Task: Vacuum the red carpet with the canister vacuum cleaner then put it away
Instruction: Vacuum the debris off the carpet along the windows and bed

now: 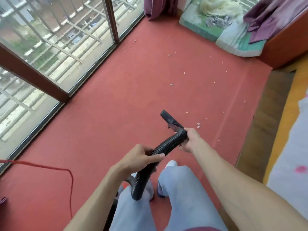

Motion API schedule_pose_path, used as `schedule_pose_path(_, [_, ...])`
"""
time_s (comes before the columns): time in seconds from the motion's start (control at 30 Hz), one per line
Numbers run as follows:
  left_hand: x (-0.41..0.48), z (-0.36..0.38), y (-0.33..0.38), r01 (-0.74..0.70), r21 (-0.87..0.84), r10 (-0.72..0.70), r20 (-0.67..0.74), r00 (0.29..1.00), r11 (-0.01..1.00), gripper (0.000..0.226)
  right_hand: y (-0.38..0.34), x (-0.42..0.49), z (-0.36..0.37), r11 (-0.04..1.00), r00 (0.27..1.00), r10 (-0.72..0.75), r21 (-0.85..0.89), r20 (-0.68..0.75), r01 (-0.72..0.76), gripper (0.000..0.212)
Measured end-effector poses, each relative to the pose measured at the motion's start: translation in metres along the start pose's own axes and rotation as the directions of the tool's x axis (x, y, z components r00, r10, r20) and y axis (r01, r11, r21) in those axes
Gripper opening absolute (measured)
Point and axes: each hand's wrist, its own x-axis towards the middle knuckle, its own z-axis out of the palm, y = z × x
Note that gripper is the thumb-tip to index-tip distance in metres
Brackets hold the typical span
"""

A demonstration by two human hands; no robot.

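Head view: my left hand (pixel 141 158) and right hand (pixel 189 141) both clasp the hose (pixel 168 145), likely to aim the nozzle (pixel 168 119) at nearby scraps (pixel 198 125).

Red carpet (pixel 133 97) lies flat, dotted with small pale scraps (pixel 198 125), mostly on its far right half. Black ribbed hose (pixel 166 144) is held up and bent. Its flat black nozzle (pixel 170 119) points away and left.
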Motion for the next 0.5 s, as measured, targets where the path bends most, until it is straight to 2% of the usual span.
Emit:
schedule_pose_path(0.07, [-0.015, 0.028, 0.007, 0.015, 0.034, -0.015, -0.001, 1.0, 0.999, 0.045, 0.006, -0.021, -0.04, 0.999, 1.0, 0.007, 0.037, -0.013, -0.007, 0.022])
schedule_pose_path(0.3, [-0.056, 0.12, 0.023, 0.027, 0.098, -0.029, 0.022, 0.999, 0.995, 0.038, 0.023, -0.083, -0.166, 0.987, 0.999, 0.006, 0.163, 0.046, -0.014, 0.014])
schedule_pose_path(0.5, [-0.079, 0.195, 0.059, -0.096, 0.199, 0.107, -0.041, 0.993, 0.975, 0.036, 0.012, -0.13, -0.262, 0.957, 0.993, -0.061, 0.289, 0.104, 0.029, 0.013])
